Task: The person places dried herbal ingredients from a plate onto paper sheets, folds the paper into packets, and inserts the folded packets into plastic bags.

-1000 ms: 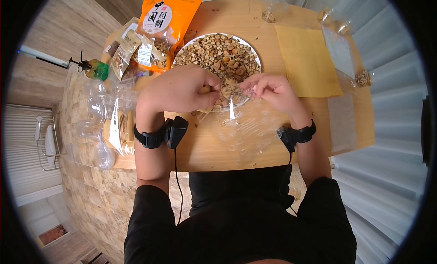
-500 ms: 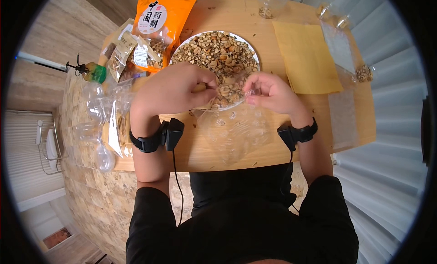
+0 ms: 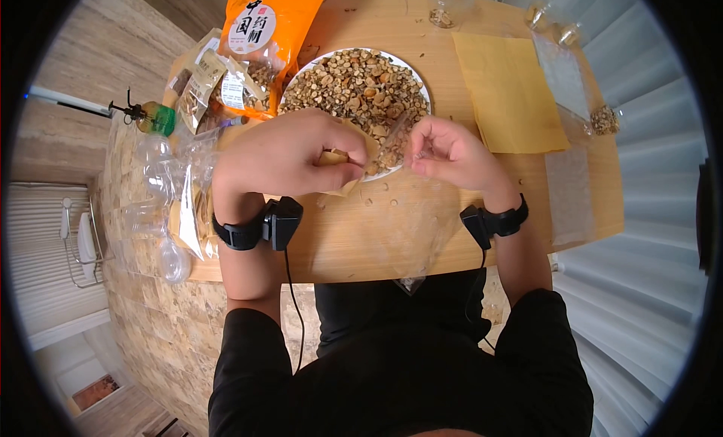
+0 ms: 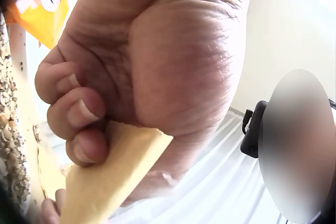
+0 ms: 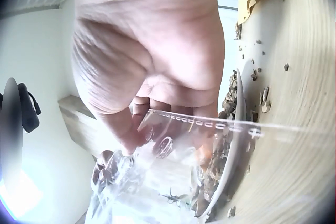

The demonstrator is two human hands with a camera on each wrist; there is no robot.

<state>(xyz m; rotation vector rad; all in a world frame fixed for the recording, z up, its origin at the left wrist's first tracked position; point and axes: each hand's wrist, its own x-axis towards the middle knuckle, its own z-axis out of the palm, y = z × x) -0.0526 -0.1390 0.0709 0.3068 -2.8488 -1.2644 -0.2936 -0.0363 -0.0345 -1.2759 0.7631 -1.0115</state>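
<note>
1. L hand (image 3: 275, 154) had its fingers curled round a tan paper piece (image 4: 110, 174); R hand (image 3: 456, 158) pinched a clear plastic bag (image 5: 152, 192) btwn thumb + fingers. Neither was free; split grip prob. let each item be tilted on its own.
2. Clear plastic bag trailed from R hand over the near strip of bench (image 3: 335, 252), a bit seemingly past the front edge. Slack prob. b/c only its edge was gripped. Mouth gaping or not: can't tell.
3. Tan paper piece poked out past the L fingertips, near the bag; prob. held close-in for easy reach.
4. Clear cup (image 3: 175, 260) lay at the L side, prob. parked clear of the elbows.
5. White plate (image 3: 427, 94), heaped w/ dried slices (image 3: 361, 83), sat just beyond + partly under the hands, prob. central so either could reach.
6. Spray bottle (image 3: 160, 119), green, was far off L, prob. b/c not needed at that point.
7. Yellow sheets (image 3: 512, 98) lay flat R of the plate, apart from it, prob. to keep clean.
8. Orange pouch (image 3: 275, 19) was back L, lettering facing the person, prob. for a quick ID.
</note>
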